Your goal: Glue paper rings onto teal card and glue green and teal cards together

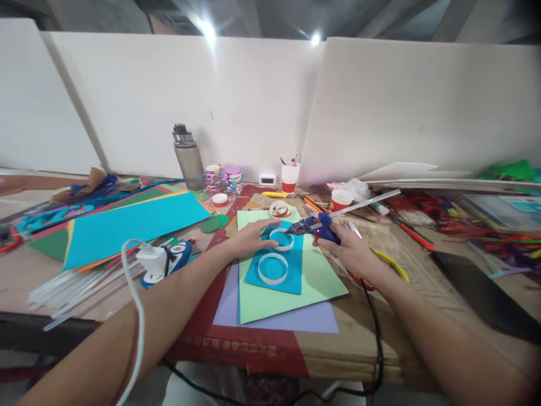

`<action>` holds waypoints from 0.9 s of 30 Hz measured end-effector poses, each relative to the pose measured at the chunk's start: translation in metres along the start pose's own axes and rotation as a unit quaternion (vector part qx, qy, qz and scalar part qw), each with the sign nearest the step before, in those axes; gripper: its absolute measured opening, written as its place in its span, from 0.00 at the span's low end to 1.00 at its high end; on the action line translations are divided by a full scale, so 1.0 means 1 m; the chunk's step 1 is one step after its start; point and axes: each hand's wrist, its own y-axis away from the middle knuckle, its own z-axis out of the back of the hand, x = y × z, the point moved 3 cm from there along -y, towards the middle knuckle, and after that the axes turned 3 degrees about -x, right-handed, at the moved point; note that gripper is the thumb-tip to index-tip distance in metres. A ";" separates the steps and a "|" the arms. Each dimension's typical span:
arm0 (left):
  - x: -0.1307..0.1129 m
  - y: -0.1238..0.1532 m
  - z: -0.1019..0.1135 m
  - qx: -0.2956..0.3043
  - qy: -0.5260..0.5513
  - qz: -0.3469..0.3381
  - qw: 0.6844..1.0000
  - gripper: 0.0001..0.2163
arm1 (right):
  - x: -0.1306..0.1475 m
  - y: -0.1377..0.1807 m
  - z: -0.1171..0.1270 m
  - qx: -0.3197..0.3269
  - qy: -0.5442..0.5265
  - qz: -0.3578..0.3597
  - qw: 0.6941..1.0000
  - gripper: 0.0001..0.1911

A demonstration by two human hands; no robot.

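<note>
A blue hot glue gun (316, 225) is gripped in my right hand (349, 251), a clear glue stick (367, 202) jutting from its back. The nozzle points left at the rim of the upper white paper ring (287, 247), which stands on a blue sheet of paper (291, 282). My left hand (253, 238) has its thumb and fingers at the left side of that ring, holding it against the sheet. Nearer to me, a second white ring (273, 281) stands on the same sheet. Light green sheets (316, 285) and a purple sheet (291, 325) lie underneath.
Left are coloured sheets (135, 225), clear glue sticks (76, 290) and a power strip (167, 262) with a white cable. Behind stand a bottle (189, 160) and paper cups (290, 177). A black phone-like slab (482, 290) lies right; the gun's black cord (377, 332) hangs over the front edge.
</note>
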 end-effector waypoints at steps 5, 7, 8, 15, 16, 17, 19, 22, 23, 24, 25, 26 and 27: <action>-0.006 -0.003 0.004 -0.028 -0.027 -0.034 0.999 0.29 | -0.001 0.000 -0.005 -0.001 0.019 0.003 1.000 0.19; -0.007 -0.004 0.003 -0.028 -0.035 -0.038 0.998 0.28 | -0.004 0.000 -0.008 -0.001 0.016 0.006 1.000 0.19; -0.007 -0.004 0.002 -0.028 -0.036 -0.036 0.998 0.27 | -0.005 -0.001 -0.009 0.000 0.011 0.011 1.000 0.19; -0.004 -0.002 -0.003 -0.041 -0.051 -0.031 0.997 0.27 | -0.002 -0.002 -0.013 0.012 -0.005 0.020 1.000 0.21; -0.004 -0.001 -0.003 -0.042 -0.056 -0.033 0.997 0.27 | -0.001 -0.002 -0.013 0.013 -0.003 0.020 1.000 0.21; -0.003 -0.001 -0.004 -0.043 -0.059 -0.034 0.997 0.28 | 0.001 -0.002 -0.013 0.013 0.002 0.021 1.000 0.21; -0.002 -0.001 -0.005 -0.044 -0.066 -0.034 0.996 0.28 | 0.004 -0.002 -0.012 0.015 0.018 0.022 0.999 0.21; 0.001 -0.002 -0.007 -0.047 -0.076 -0.028 0.996 0.27 | 0.005 -0.002 -0.010 0.017 0.047 0.018 0.999 0.21; 0.001 -0.002 -0.008 -0.047 -0.078 -0.028 0.995 0.27 | 0.004 -0.003 -0.009 0.017 0.055 0.016 0.998 0.21; 0.002 -0.002 -0.008 -0.047 -0.078 -0.030 0.995 0.28 | 0.003 -0.003 -0.008 0.017 0.061 0.013 0.998 0.21; 0.003 -0.002 -0.009 -0.047 -0.078 -0.033 0.995 0.28 | 0.003 -0.004 -0.008 0.018 0.066 0.012 0.998 0.21; 0.003 -0.002 -0.009 -0.046 -0.077 -0.035 0.995 0.29 | 0.002 -0.004 -0.008 0.019 0.071 0.012 0.997 0.21; 0.004 -0.002 -0.010 -0.045 -0.076 -0.035 0.995 0.29 | 0.002 -0.005 -0.007 0.020 0.077 0.013 0.997 0.21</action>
